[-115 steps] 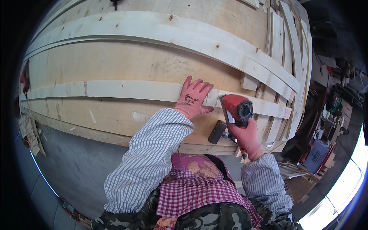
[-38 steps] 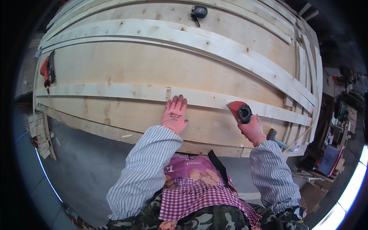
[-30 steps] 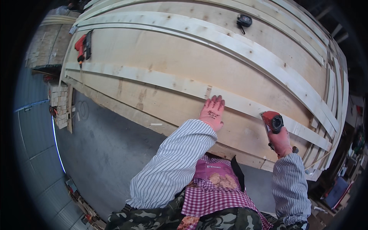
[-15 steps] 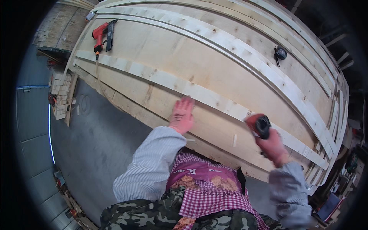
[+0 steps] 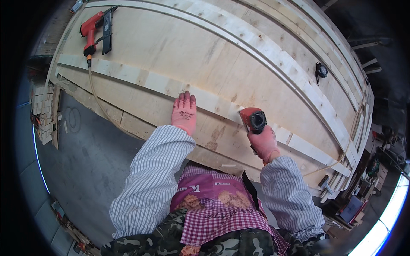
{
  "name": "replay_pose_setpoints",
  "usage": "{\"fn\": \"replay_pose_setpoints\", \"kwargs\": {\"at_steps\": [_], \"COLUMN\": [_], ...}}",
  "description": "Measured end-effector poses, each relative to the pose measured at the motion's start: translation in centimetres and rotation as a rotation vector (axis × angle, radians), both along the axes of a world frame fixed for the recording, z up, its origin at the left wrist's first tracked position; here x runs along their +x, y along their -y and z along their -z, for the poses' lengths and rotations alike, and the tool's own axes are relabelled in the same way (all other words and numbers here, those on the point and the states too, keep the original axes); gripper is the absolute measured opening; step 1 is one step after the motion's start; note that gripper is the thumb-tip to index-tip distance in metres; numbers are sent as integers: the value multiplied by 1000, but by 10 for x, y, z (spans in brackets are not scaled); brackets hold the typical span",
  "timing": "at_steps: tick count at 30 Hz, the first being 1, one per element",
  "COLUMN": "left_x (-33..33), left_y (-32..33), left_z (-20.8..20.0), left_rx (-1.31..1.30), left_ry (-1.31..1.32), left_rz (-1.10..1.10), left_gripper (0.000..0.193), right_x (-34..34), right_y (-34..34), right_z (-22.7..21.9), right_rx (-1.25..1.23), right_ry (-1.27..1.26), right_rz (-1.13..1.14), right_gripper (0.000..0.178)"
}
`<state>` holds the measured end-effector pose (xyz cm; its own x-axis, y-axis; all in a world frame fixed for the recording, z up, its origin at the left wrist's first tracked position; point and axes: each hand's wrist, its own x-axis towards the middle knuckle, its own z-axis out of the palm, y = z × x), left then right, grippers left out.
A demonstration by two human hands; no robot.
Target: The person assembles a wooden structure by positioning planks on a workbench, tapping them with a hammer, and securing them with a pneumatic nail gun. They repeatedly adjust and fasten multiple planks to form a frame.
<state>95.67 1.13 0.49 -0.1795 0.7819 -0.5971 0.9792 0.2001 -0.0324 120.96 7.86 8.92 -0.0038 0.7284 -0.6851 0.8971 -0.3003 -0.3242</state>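
Observation:
My left hand point(image 5: 185, 114), in a pink work glove, lies flat with its fingers stretched out over the edge of a long pale wood strip point(image 5: 158, 84). My right hand point(image 5: 264, 143), gloved the same way, is wrapped around the handle of a red and black nail gun point(image 5: 253, 119). The gun's nose end is over the same strip, to the right of my left hand; the contact point is hidden by the tool. Beneath the strip lies a wide plywood sheet point(image 5: 188, 55).
A second red nail gun point(image 5: 92, 32) with an air hose point(image 5: 97, 97) lies at the far left. More long strips point(image 5: 273, 51) run across the sheet. A black tape measure point(image 5: 321, 70) sits at the right, and a hammer point(image 5: 326, 184) near the right corner. Stacked wood point(image 5: 44, 111) stands at left.
My right hand has carried the nail gun left along the strip, closer to my left hand. My left hand stays flat at the strip's edge. The view has shifted.

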Motion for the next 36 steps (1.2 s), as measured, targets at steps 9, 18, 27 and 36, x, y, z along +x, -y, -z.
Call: {"fn": "replay_pose_setpoints", "kwargs": {"at_steps": [9,18,27,36], "left_x": [1,-6,-151,-379], "left_y": [1,7,56,70], "left_z": [12,-11,-8,-3], "left_rx": [25,50,408,258], "left_ry": [-32,67,276,45], "left_rz": [12,2,-79,-44], "left_gripper": [57,64,71,62], "right_x": [39,24,-107,-428], "right_y": [17,18,33,32], "right_z": [7,-10,-25,-5], "right_rx": [115,113,3,-49], "right_ry": [-21,-37,-388,-428], "right_rz": [-26,9,132,171], "right_gripper": [27,28,14,23]}}
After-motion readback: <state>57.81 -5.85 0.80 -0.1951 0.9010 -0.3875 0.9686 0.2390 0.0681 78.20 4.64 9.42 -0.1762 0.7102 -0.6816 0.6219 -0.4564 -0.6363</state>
